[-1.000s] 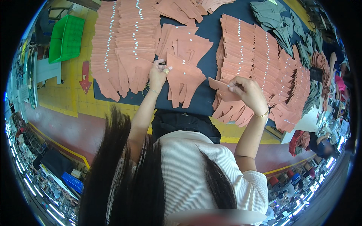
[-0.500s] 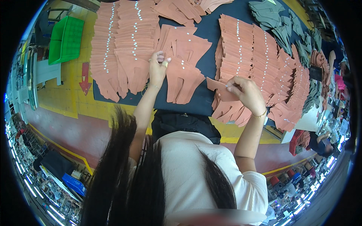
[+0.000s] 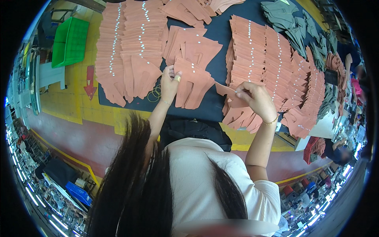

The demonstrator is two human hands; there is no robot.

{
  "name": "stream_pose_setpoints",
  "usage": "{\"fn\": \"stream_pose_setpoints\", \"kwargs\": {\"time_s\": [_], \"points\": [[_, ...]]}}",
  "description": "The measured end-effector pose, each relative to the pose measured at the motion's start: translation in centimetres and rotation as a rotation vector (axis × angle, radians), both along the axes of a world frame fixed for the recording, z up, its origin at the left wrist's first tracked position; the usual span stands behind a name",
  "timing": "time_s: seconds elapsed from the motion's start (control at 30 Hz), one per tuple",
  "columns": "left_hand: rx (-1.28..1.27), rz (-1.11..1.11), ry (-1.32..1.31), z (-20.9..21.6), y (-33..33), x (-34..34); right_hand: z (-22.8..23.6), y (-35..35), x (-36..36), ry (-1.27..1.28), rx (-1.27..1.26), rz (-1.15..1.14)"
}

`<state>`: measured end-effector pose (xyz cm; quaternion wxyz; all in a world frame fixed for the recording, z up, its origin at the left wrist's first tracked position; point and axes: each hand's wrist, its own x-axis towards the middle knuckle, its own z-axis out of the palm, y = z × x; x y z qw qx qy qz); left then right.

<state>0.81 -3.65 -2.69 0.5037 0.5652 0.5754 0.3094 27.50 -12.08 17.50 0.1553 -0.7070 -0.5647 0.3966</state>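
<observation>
My left hand (image 3: 170, 85) is closed at the left edge of a small pile of salmon-coloured cut pieces (image 3: 192, 81), its thumb on the top piece and its other fingers curled. These flat pieces have a long slot and small white stickers. To the right, my right hand (image 3: 257, 99) pinches a salmon cut piece (image 3: 226, 91) between thumb and fingers. That piece is tilted up over the front of the right-hand rows (image 3: 248, 51). More overlapping salmon pieces (image 3: 142, 43) lie in rows left of my left hand.
The dark table (image 3: 205, 114) carries grey-green cut pieces (image 3: 278, 15) at its far right. Thin yellow bands (image 3: 155, 94) lie near its front edge, left of my left hand. A green crate (image 3: 71, 41) stands beyond the table's left side. Another person (image 3: 340, 152) is at the right.
My left hand has moved right and toward me, to the middle pile's edge. Front pieces of the left rows now lie more fanned out, and the yellow bands show more. My right hand barely moved.
</observation>
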Motion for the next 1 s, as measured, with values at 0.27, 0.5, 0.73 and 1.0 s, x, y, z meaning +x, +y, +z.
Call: {"fn": "stream_pose_setpoints", "kwargs": {"time_s": [0.27, 0.5, 0.73, 1.0], "points": [[-0.289, -0.092, -0.128, -0.9, -2.3, -1.3, -0.1, -0.4, -0.1, 0.013, -0.016, -0.005], [-0.164, -0.009, -0.02, -0.5, -2.3, -0.6, -0.2, -0.5, -0.1, 0.002, 0.004, 0.014], [-0.172, 0.08, -0.082, -0.5, -1.4, 0.2, -0.2, -0.7, -0.1, 0.006, 0.003, 0.001], [-0.312, 0.086, -0.116, -0.6, -0.4, -0.2, -0.5, -0.9, 0.0, 0.0, -0.02, 0.003]]}}
